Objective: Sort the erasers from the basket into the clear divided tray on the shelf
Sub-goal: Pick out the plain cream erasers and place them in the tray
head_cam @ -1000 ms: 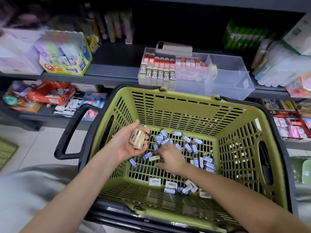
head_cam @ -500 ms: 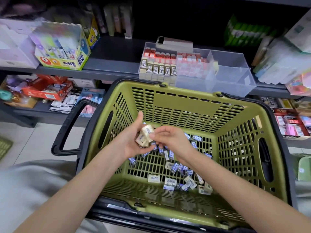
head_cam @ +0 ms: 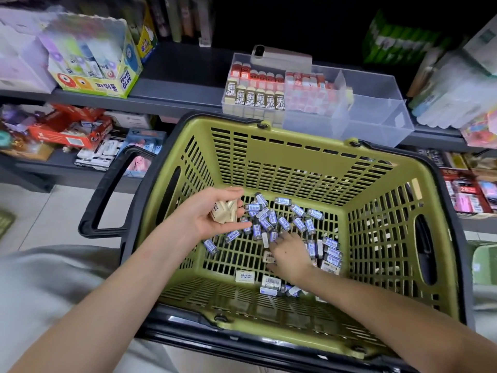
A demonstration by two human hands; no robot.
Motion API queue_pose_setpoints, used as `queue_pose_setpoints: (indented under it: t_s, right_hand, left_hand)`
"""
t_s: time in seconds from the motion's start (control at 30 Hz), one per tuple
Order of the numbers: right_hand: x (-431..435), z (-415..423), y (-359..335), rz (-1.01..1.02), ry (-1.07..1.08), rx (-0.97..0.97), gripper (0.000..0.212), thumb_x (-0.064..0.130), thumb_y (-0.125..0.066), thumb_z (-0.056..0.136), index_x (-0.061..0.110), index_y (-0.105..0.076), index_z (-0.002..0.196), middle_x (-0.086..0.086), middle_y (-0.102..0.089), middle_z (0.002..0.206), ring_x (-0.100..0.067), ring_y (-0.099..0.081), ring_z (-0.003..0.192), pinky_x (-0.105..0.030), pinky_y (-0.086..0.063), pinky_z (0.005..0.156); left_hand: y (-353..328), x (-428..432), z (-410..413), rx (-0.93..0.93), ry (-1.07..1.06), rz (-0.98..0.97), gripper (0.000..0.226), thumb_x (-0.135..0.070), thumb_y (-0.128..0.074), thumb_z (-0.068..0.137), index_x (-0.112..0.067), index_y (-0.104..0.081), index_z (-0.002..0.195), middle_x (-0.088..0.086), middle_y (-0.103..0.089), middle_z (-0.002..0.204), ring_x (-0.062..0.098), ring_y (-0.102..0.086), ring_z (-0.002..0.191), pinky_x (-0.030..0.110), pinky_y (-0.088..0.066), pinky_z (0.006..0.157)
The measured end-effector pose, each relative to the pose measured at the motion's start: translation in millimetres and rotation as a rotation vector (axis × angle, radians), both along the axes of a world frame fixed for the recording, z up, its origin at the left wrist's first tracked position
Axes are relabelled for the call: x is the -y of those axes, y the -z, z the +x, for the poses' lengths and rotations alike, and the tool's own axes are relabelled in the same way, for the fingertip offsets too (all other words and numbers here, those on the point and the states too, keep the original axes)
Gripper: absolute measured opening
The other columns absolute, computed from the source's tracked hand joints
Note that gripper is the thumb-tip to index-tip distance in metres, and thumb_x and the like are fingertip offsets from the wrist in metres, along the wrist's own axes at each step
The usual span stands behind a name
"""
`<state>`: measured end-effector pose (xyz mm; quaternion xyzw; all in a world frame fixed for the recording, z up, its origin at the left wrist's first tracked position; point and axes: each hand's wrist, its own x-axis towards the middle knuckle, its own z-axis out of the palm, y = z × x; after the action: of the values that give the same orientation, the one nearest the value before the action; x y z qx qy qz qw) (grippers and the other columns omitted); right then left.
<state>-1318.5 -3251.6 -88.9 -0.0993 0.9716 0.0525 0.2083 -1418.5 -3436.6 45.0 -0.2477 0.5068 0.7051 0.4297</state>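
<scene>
Both inside basket rim (head_cam: 228, 122), left hand (head_cam: 199, 215) gripping cream erasers (head_cam: 225, 212), right hand (head_cam: 290, 255) on blue erasers (head_cam: 283, 220) (grip unclear)

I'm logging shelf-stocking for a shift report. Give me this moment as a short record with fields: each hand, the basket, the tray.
left hand: palm up over the basket, holding a few cream erasers
right hand: down on the basket floor among the blue-labelled erasers; grip hidden
basket: green, black rim, many erasers loose inside
tray: on the shelf behind the basket; left sections hold rows of 2B erasers and red erasers
</scene>
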Motion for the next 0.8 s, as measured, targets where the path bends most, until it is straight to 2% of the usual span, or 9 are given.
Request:
queue_pose_setpoints:
  t_s: [0.1, 0.2, 0.3, 0.43, 0.5, 0.57, 0.63, 0.7, 0.8]
  right_hand:
    - [-1.4, -6.0, -15.2, -0.336, 0.274, -0.053, 0.027, 0.047, -0.063, 0.081, 0.021, -0.066, 0.085, 0.008, -0.063, 0.087, -0.015, -0.053, 0.093, -0.033, -0.038, 0.090]
    - [3.5, -17.4, -59.9, -1.131, 0.693, 0.103, 0.016, 0.032, -0.074, 0.077, 0.020, -0.065, 0.085, 0.005, -0.065, 0.077, -0.012, -0.062, 0.071, -0.033, -0.053, 0.071]
    - [14.0, -25.2, -96.7, -1.500, 0.722, 0.121, 0.031, 0.032, -0.075, 0.072, 0.012, -0.065, 0.093, -0.006, -0.065, 0.075, -0.017, -0.060, 0.060, -0.027, -0.052, 0.053]
    - [32.5, -32.8, -120.1, -1.467, 0.514, -0.052, 0.026, 0.035, -0.073, 0.071, 0.019, -0.069, 0.091, -0.007, -0.062, 0.071, -0.021, -0.061, 0.062, -0.035, -0.050, 0.060]
    - [35.1, -37.1, -122.2, -1.389, 0.496, -0.141, 0.022, 0.031, -0.075, 0.074, 0.025, -0.068, 0.094, -0.004, -0.054, 0.068, -0.022, -0.057, 0.063, -0.038, -0.045, 0.062]
    - [32.2, -39.5, -119.1, -1.311, 0.474, -0.212, 0.019, 0.032, -0.075, 0.076, 0.031, -0.069, 0.094, 0.003, -0.049, 0.070, -0.010, -0.048, 0.065, -0.029, -0.040, 0.063]
    - [27.6, -37.6, -117.3, -1.542, 0.556, -0.114, 0.007, 0.036, -0.066, 0.083, 0.036, -0.071, 0.087, -0.003, -0.057, 0.076, -0.008, -0.048, 0.067, -0.022, -0.041, 0.060]
    - [22.7, -33.7, -105.9, -1.648, 0.713, -0.037, 0.019, 0.035, -0.055, 0.091, 0.030, -0.072, 0.085, -0.007, -0.059, 0.076, -0.011, -0.048, 0.065, -0.021, -0.041, 0.054]
    - [20.3, -28.8, -65.1, -1.002, 0.492, 0.142, 0.018, 0.030, -0.060, 0.090, 0.015, -0.071, 0.095, -0.004, -0.069, 0.089, -0.015, -0.060, 0.075, -0.028, -0.052, 0.071]
  left_hand:
    - [1.6, -2.7, 4.8, -0.120, 0.097, -0.114, 0.015, -0.011, -0.072, 0.080, -0.009, -0.066, 0.093, 0.008, -0.062, 0.079, 0.018, -0.062, 0.068, 0.044, -0.060, 0.062]
    - [6.0, -4.9, 10.8, -0.376, 0.190, -0.301, 0.027, -0.028, -0.076, 0.077, -0.008, -0.066, 0.093, 0.005, -0.062, 0.083, 0.018, -0.061, 0.070, 0.032, -0.059, 0.055]
    - [4.2, -7.1, 12.6, -0.340, 0.235, -0.262, 0.046, -0.041, -0.074, 0.075, -0.005, -0.065, 0.101, 0.008, -0.061, 0.084, 0.017, -0.060, 0.069, 0.037, -0.060, 0.060]
    - [-3.1, -10.6, 9.5, -0.066, 0.246, -0.064, 0.058, -0.055, -0.071, 0.060, -0.006, -0.068, 0.091, 0.014, -0.069, 0.089, 0.024, -0.067, 0.081, 0.042, -0.060, 0.067]
    - [-3.4, -9.0, 7.0, 0.001, 0.196, 0.035, 0.049, -0.048, -0.075, 0.058, -0.006, -0.071, 0.082, 0.012, -0.070, 0.079, 0.022, -0.068, 0.072, 0.040, -0.060, 0.064]
    - [-3.6, -6.4, 6.9, 0.033, 0.157, 0.108, 0.034, -0.031, -0.079, 0.062, -0.005, -0.070, 0.082, 0.011, -0.069, 0.073, 0.019, -0.067, 0.063, 0.030, -0.058, 0.052]
    - [-2.8, -4.2, 6.9, 0.024, 0.145, 0.127, 0.023, -0.017, -0.076, 0.064, -0.005, -0.072, 0.083, 0.013, -0.070, 0.073, 0.020, -0.068, 0.062, 0.023, -0.053, 0.044]
    - [-2.6, -3.0, 5.6, 0.016, 0.089, 0.135, 0.020, -0.014, -0.073, 0.064, -0.003, -0.073, 0.081, 0.017, -0.070, 0.073, 0.022, -0.069, 0.064, 0.021, -0.052, 0.043]
    - [-1.8, -1.5, 1.5, 0.027, -0.073, 0.141, 0.034, -0.011, -0.075, 0.059, 0.002, -0.063, 0.089, 0.022, -0.069, 0.073, 0.027, -0.069, 0.062, 0.022, -0.051, 0.041]
